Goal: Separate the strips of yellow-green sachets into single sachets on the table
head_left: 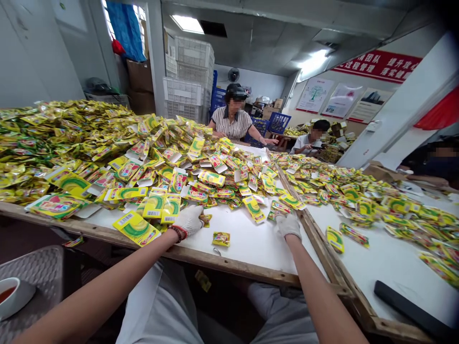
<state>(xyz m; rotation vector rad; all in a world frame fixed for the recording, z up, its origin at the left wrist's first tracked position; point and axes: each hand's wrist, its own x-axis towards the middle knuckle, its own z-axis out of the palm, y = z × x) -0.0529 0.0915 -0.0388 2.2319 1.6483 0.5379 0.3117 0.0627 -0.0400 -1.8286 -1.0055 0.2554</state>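
Observation:
Both my hands wear white knit gloves and reach over a white table (247, 243) with a wooden rim. My left hand (189, 220) is curled at the near edge of a big heap of yellow-green packets (107, 143), its fingers closed on a small yellow packet (205, 219). My right hand (288, 224) lies knuckles-up beside packets (279, 208) at the heap's right edge; its fingertips are hidden. A single small packet (221, 238) lies between my hands. A flat yellow carton (136, 228) rests near my left wrist.
A second white table (390, 258) on the right carries more scattered packets and a black bar (412, 306). Two people sit at the far end, a third at the right edge. White crates (186, 76) stack behind. A bowl of red liquid (10, 296) sits lower left.

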